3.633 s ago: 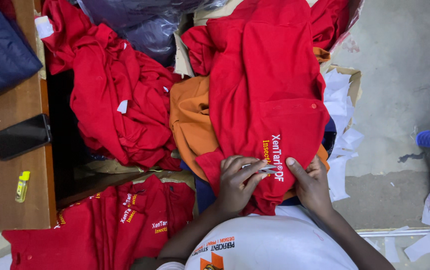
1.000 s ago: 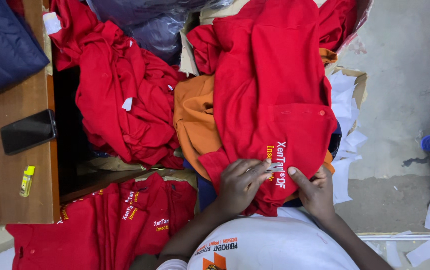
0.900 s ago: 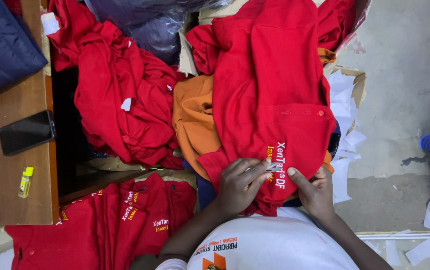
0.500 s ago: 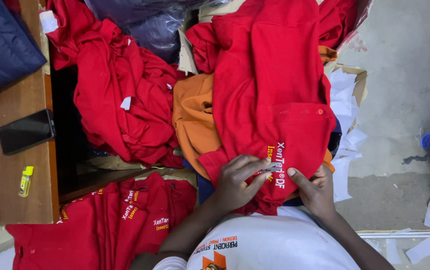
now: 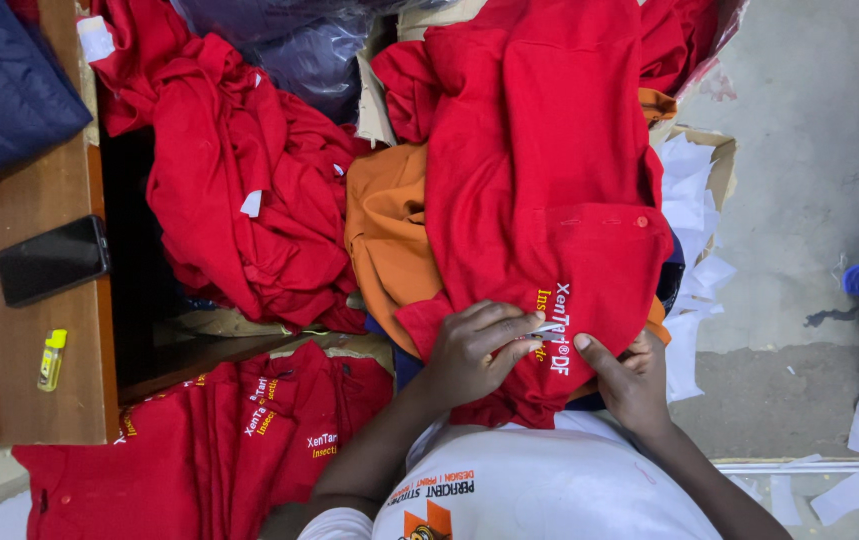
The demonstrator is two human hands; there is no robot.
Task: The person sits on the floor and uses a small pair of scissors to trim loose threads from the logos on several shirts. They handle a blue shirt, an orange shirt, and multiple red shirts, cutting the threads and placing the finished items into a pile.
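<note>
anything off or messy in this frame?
One orange garment sits wedged among the red shirts, the only odd colour. White paper scraps spill from the cardboard box onto the floor. Both hands pinch the embroidered red shirt; nothing looks damaged.

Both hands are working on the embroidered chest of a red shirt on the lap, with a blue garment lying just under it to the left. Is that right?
Not quite: the garment under the red shirt is orange, not blue, as the head view shows. The rest holds: the left hand and right hand are both on the shirt's embroidered chest.
</note>
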